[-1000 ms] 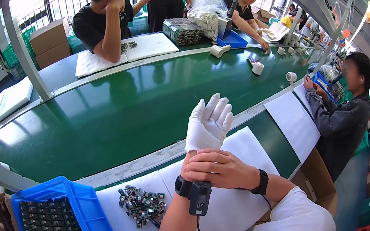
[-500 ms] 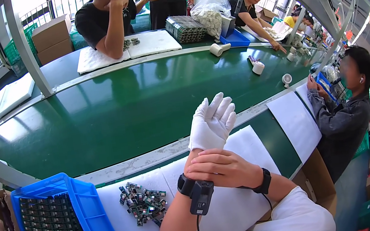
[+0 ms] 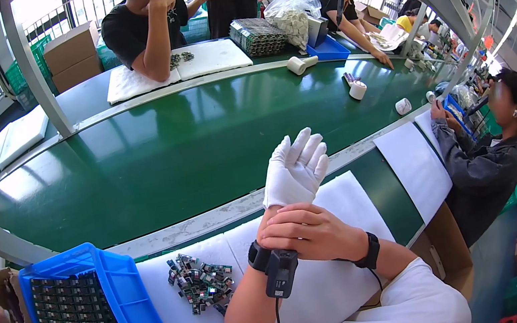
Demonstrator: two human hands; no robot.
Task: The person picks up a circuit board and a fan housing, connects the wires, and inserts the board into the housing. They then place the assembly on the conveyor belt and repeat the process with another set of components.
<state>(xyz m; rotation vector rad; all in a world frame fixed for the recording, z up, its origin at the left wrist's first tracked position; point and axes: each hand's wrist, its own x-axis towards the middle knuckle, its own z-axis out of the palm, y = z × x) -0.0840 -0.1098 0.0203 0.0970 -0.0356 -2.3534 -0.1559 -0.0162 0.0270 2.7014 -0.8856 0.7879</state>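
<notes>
The right hand (image 3: 314,232) pinches the cuff of the thin, soft glove (image 3: 294,171) on the left hand, whose fingers are spread; it probably tears easily

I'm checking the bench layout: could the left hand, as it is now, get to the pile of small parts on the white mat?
Probably yes. The left hand, in a white glove, is raised with the right hand gripping its wrist. The pile of small parts lies uncovered on the white mat close by, nothing between them, once the right hand lets go.
</notes>
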